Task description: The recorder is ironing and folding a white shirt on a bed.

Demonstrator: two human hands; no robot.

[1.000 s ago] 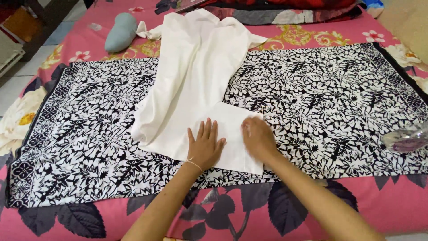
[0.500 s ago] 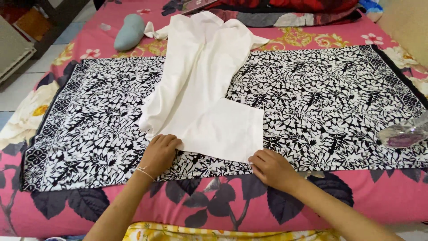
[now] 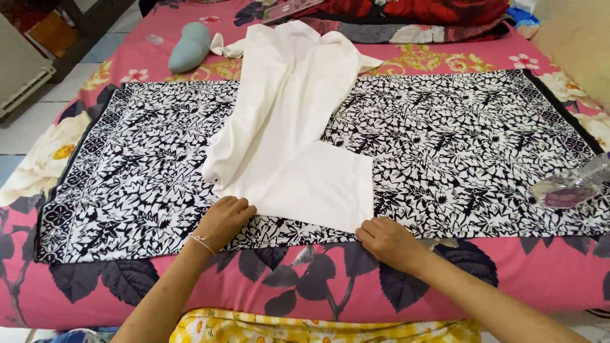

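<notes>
here, a white garment (image 3: pixel 286 127) lies stretched lengthwise across a black-and-white patterned cloth (image 3: pixel 470 140) that covers the near half of a bed with a pink floral sheet (image 3: pixel 445 279). its lower end is folded into a flat rectangular panel near the front edge, while its upper part runs away toward the pillows, one sleeve spilling off onto the pink sheet. the patterned cloth appears to serve as a smooth working layer beneath the garment, keeping the white fabric flat and off the bedding.

the person's left hand (image 3: pixel 223 221) rests at the near left corner of the folded panel, fingers curled inward and knuckles up, seemingly pinching the hem there; whether fabric is actually caught between the fingers cannot be told from this angle. the right hand (image 3: pixel 386 240) sits at the near right corner, fingers likewise bent and half closed, touching the panel's edge where it meets the patterned cloth. with both hands at opposite corners, the hem is held square and taut along the front.

a thin string bracelet (image 3: pixel 201 241) circles the left wrist. farther out, a grey-blue rounded object (image 3: pixel 189 47) lies near the bed's far left, and a clear plastic item with a purplish part (image 3: pixel 572 187) rests at the right edge of the cloth. dark red pillows (image 3: pixel 406 13) line the head of the bed.
</notes>
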